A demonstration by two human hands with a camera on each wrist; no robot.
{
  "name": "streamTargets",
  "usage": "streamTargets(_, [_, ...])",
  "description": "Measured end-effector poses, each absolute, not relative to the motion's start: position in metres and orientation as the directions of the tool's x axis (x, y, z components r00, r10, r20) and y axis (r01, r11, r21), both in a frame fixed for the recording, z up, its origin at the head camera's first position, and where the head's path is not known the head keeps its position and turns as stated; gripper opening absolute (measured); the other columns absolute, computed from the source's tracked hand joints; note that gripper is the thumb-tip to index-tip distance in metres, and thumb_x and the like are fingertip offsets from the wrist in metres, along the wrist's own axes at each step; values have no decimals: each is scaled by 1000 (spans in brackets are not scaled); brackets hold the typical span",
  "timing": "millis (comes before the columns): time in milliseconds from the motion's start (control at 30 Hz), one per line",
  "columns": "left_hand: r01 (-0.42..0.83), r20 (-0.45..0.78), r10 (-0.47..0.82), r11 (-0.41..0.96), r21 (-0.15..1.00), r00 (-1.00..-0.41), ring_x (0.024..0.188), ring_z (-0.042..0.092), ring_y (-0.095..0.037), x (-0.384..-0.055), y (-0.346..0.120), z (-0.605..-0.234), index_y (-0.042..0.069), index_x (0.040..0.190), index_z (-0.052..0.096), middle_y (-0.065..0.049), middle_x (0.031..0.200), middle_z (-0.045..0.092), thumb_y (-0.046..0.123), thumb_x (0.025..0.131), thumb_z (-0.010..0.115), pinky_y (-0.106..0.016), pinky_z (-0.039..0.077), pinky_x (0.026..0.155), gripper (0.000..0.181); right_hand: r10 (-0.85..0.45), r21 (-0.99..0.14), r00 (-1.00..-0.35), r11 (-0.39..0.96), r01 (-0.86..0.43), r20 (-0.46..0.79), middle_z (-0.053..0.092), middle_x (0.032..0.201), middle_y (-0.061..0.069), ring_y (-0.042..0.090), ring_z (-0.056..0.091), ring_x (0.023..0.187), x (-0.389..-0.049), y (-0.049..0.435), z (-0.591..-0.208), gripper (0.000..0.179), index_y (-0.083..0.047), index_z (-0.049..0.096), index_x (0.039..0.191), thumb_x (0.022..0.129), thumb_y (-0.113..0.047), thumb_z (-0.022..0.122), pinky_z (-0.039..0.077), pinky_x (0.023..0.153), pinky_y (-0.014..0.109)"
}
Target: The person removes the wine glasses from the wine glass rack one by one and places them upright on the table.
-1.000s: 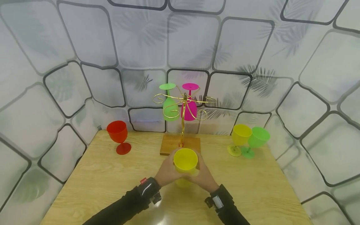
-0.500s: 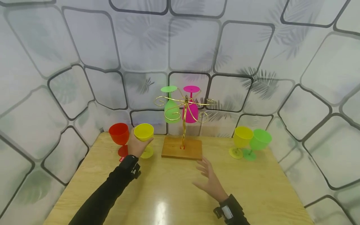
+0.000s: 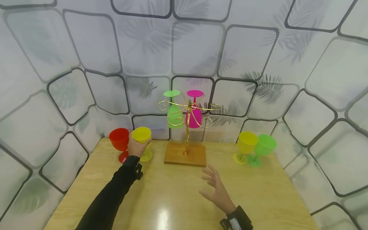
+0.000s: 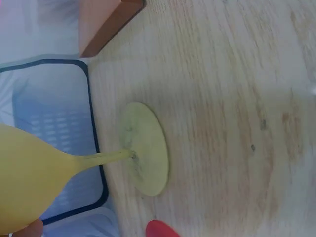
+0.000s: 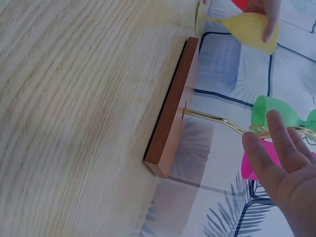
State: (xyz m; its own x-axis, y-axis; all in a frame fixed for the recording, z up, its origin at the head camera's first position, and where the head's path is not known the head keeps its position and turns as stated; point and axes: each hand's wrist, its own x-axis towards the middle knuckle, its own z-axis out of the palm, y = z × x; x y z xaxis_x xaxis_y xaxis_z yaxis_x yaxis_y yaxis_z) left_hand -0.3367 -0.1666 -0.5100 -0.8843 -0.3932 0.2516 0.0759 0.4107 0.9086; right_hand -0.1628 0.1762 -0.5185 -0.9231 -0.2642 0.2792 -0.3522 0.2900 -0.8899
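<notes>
At the table's left, my left hand grips the bowl of a yellow goblet. This goblet stands upright with its foot on the wood, as the left wrist view shows from its foot. Just left of that hand is a red goblet, its stem partly hidden by the hand. My right hand hovers in front of the stand, fingers spread and holding nothing. In the right wrist view the fingers overlap the hanging goblets without visible contact.
A gold wire goblet stand on a wooden base occupies the table's back middle. A green goblet and a pink goblet hang upside down from it. Another yellow goblet and green goblet stand at right.
From both hands around it in front of the stand, the yellow goblet has gone left in my left hand, down beside the red one. My right hand let go and drew back slightly.
</notes>
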Motion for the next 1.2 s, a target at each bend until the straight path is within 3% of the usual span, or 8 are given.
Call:
streamTargets(433, [84,241,-403,369,925,-883,118,48,-32,-336,-167,-515,6,139,28,-16,134,47,20,73,80,-48,37,109,85,-182,-894,-944,313,-320,274,39,142,23,37,54,116,-139,180,-528,92,-10,13,148,79,-11,73,47,94,54])
streamTargets(633, [91,243,-409,358,929,-879,120,47,-34,-336,-168,-511,4,138,28,-18,134,46,17,72,80,-48,36,110,86,-148,-890,-952,340,-304,269,43,140,14,20,56,116,-128,186,-530,90,-12,15,148,80,-15,74,51,94,39])
streamTargets(733, [92,252,-407,373,923,-878,120,47,-34,-338,-168,-509,4,138,28,-18,135,46,19,73,80,-48,36,110,85,-152,-866,-940,365,-342,307,43,140,11,16,57,115,-125,190,-529,89,-12,15,148,80,-14,73,52,92,40])
streamTargets(933, [76,219,-399,344,936,-890,121,46,-35,-340,-167,-509,4,139,26,-20,135,44,19,73,79,-50,36,109,86,-156,-834,-920,389,-391,359,43,138,17,0,53,112,-116,194,-527,88,-7,14,147,81,-12,72,51,87,50])
streamTargets(1200, [59,204,-394,350,935,-896,120,47,-36,-335,-167,-512,2,139,26,-21,134,45,19,72,79,-51,36,110,87,-144,-843,-917,361,-399,372,45,133,23,-5,54,109,-105,191,-527,86,-1,15,146,80,-4,70,53,85,39])
